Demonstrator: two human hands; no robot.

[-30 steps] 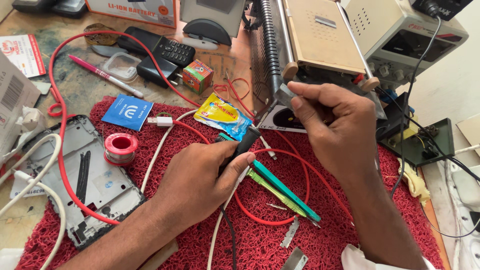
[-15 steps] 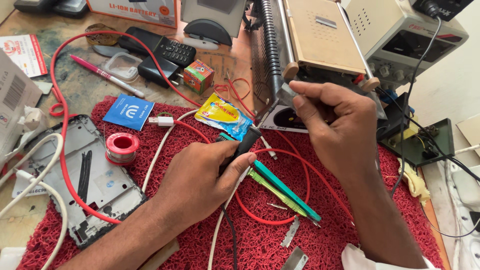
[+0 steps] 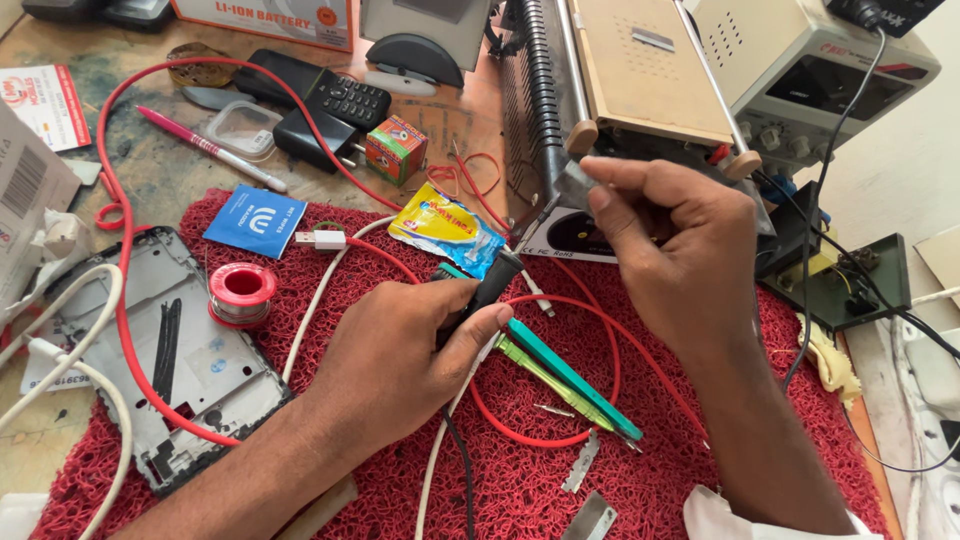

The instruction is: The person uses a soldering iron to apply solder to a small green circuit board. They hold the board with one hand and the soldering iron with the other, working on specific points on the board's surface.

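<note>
Left hand (image 3: 400,355) rests on the red mat (image 3: 700,440) near centre, grip closed around a black-handled tool (image 3: 490,285), likely a soldering iron; its dark barrel sticks out past the thumb and points far-right. A black cord (image 3: 462,470) trails from under the hand toward the near edge.

Right hand (image 3: 680,255) is raised above the mat, right of centre, grip pinched shut on a small flat grey piece (image 3: 572,183) between thumb and fingertips; what the piece is cannot be told. It sits just beyond the tool's tip, close but apart.

On the mat between the hands: a teal-handled tool (image 3: 570,375) and a green one (image 3: 550,380) lying side by side, inside a loop of red wire (image 3: 610,340). A yellow-and-blue sachet (image 3: 445,228) lies just beyond the left hand.

Left part of the mat: solder spool (image 3: 241,290), blue packet (image 3: 256,220), a stripped phone frame (image 3: 170,350) with white cable (image 3: 330,270) near it.

Far side of the table (image 3: 150,170): black keypad phone (image 3: 345,98), pink pen (image 3: 210,148), small colourful cube box (image 3: 395,150), beige equipment cases (image 3: 640,70).
</note>
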